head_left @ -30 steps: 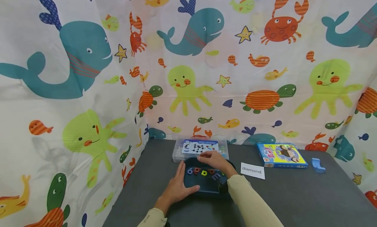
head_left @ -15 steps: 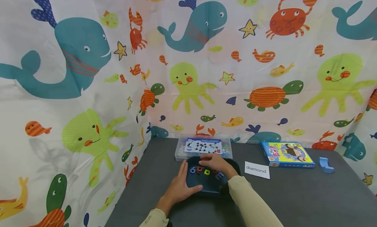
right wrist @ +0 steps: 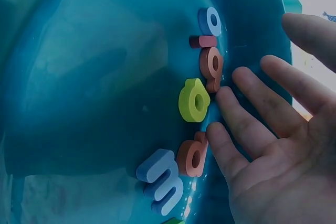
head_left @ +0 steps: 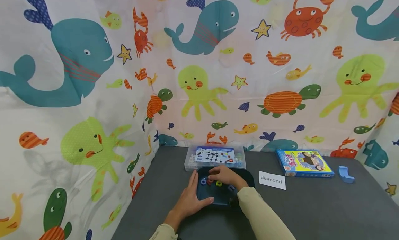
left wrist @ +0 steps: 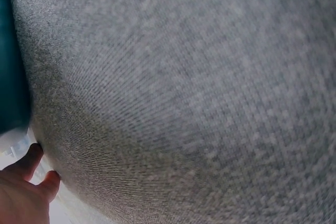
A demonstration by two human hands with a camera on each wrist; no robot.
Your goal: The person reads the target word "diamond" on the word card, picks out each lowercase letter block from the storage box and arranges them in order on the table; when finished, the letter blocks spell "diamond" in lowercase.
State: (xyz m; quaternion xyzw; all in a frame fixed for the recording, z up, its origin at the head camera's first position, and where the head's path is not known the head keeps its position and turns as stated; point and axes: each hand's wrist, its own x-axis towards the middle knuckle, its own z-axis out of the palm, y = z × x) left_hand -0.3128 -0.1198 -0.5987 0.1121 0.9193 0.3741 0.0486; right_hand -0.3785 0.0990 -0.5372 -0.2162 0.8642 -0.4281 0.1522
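A dark teal tray (head_left: 215, 197) sits on the table in front of me. My left hand (head_left: 188, 197) rests against its left side, fingers straight along the rim and thumb across the front corner. Over the back of the tray is my right hand (head_left: 227, 175). The right wrist view shows its fingers extended, fingertips close beside a row of foam-like letters: a blue ring-shaped letter (right wrist: 202, 22), a narrow red piece (right wrist: 203, 41), an orange-brown letter (right wrist: 205, 66), a yellow-green letter (right wrist: 187, 104), another orange letter (right wrist: 184, 157) and a blue m (right wrist: 160, 167).
A clear plastic case (head_left: 188, 163) with a blue-and-white label stands behind the tray. To the right lie a white card reading "diamond" (head_left: 272, 180), a blue-and-yellow box (head_left: 305, 163) and a light-blue plastic piece (head_left: 345, 174). Sea-animal fabric (head_left: 212, 94) encloses the table.
My right hand has shifted slightly left and lower over the letters, covering more of them in the head view. The left hand stays at the tray's side. The head view has shifted a little.
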